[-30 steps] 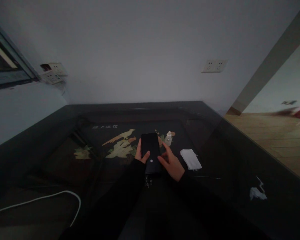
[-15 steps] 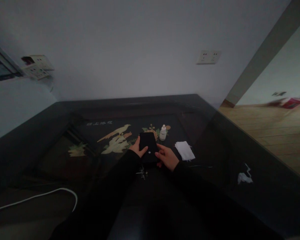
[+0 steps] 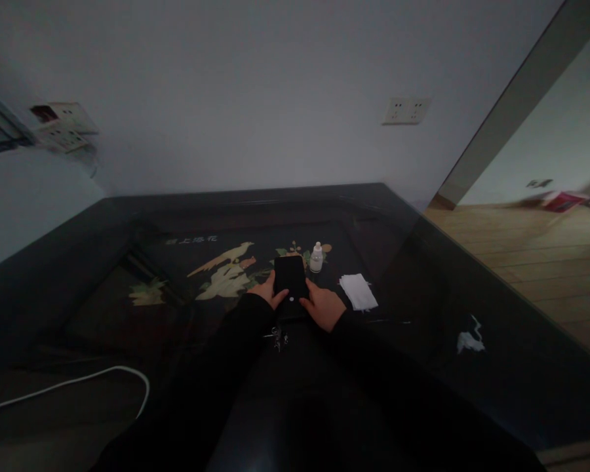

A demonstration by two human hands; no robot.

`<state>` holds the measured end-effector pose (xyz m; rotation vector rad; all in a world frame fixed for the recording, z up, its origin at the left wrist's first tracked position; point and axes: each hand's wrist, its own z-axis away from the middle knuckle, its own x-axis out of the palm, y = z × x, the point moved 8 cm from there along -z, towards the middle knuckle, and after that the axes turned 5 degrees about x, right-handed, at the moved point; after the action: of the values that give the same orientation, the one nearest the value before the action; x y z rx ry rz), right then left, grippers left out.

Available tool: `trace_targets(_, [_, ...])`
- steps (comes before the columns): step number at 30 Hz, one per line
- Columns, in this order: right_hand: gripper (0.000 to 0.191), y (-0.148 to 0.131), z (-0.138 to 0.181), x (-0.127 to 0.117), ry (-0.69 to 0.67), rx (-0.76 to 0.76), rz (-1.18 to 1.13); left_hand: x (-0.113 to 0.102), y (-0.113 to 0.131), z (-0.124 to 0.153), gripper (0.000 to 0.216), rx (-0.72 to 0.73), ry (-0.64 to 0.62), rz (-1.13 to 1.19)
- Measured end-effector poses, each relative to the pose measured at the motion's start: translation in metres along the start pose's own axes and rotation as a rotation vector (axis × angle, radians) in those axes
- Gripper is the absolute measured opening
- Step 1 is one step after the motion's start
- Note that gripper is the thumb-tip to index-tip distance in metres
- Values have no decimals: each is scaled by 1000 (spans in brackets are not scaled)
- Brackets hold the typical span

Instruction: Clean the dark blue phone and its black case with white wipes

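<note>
Between my two hands is a black phone-like device (image 3: 290, 275), flat and rectangular, with a small pale round spot near its lower end. My left hand (image 3: 268, 293) grips its left edge, thumb lying over the front face. On the opposite edge my right hand (image 3: 326, 308) is closed, its thumb by the lower right corner; the fingers beneath are hidden. Just beyond the device stands a small white-capped dropper bottle (image 3: 316, 259). White sheets (image 3: 358, 292), perhaps paper or wipes, lie to the right. Small silvery bits (image 3: 278, 337) show just below the device.
The dark glossy tabletop (image 3: 413, 275) carries a bird-and-flower picture (image 3: 226, 278). A crumpled white scrap (image 3: 471, 341) lies at the right, and a white cable (image 3: 113, 369) curves at the left. Behind rises a wall with a socket plate (image 3: 406, 111).
My right hand has shifted its hold, its fingers going from bent at the device's side to wrapped along the right edge. The whole view has shifted slightly.
</note>
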<state>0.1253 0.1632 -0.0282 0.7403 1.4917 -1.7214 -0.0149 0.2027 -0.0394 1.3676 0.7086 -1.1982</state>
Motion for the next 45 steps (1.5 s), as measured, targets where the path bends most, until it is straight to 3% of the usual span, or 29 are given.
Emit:
trace_targets(5, [51, -6, 2, -5, 76, -50, 124, -2, -1, 0, 77, -44, 2, -61])
trace_targets(8, [44, 3, 11, -30, 139, -176, 128, -3, -2, 8, 77, -39, 58, -49])
trace_targets(10, [36, 23, 20, -56, 216, -240, 135, -3, -1, 17, 73, 27, 133, -35])
trace_targets(13, [38, 69, 30, -88, 344, -266, 176, -4, 8, 33, 79, 230, 309, -33])
trace_targets(15, [40, 94, 32, -91, 354, -284, 217, 3, 11, 37, 95, 302, 337, -53])
trace_targets(17, [40, 106, 32, -79, 317, -310, 261, 13, 10, 33, 107, 302, 270, -70])
trace_targets(21, [38, 93, 32, -49, 276, -354, 333, 24, 8, 26, 105, 278, 140, -68])
trace_targets(27, [39, 46, 31, -26, 285, -390, 360, 21, 7, 26, 104, 272, 147, -55])
trace_targets(32, [39, 26, 30, -15, 321, -381, 309, 22, 10, 27, 102, 283, 136, -66])
trace_targets(38, [32, 25, 22, -35, 393, -368, 152, 22, 11, 29, 103, 270, 137, -66])
trace_targets(42, [39, 33, -18, -59, 479, -295, -18, 21, 10, 29, 103, 245, 122, -69])
trace_targets(45, [50, 37, -51, -58, 482, -254, -120, 20, 11, 29, 102, 236, 120, -72])
